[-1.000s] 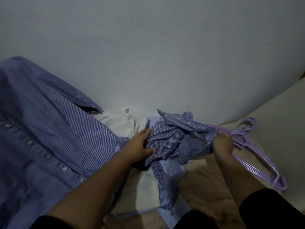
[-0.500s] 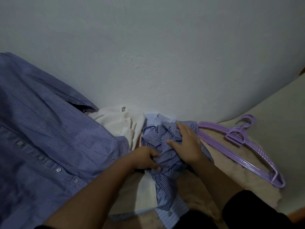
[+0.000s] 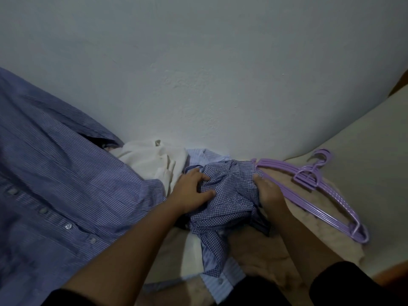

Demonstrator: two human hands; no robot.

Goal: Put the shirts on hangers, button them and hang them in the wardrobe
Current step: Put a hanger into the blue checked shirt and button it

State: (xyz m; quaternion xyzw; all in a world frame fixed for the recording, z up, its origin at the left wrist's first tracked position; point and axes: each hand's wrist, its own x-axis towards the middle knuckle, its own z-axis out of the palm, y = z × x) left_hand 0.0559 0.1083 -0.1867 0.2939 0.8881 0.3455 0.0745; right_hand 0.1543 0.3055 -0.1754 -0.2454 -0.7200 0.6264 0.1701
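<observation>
Right now, from my head view, both my hands are on the crumpled checked shirt (image 3: 227,195), which lies bunched against the wall (image 3: 198,62). My left hand (image 3: 189,193) has its grip closed over the left side, fingers curled into the cloth. My right hand (image 3: 268,193) grips the right side, fingers buried in the folds. Purple hangers (image 3: 313,191) lie stacked just beside that hand. A striped shirt (image 3: 55,184) spreads at my left, with a white garment (image 3: 154,160) between it and the checked one.
</observation>
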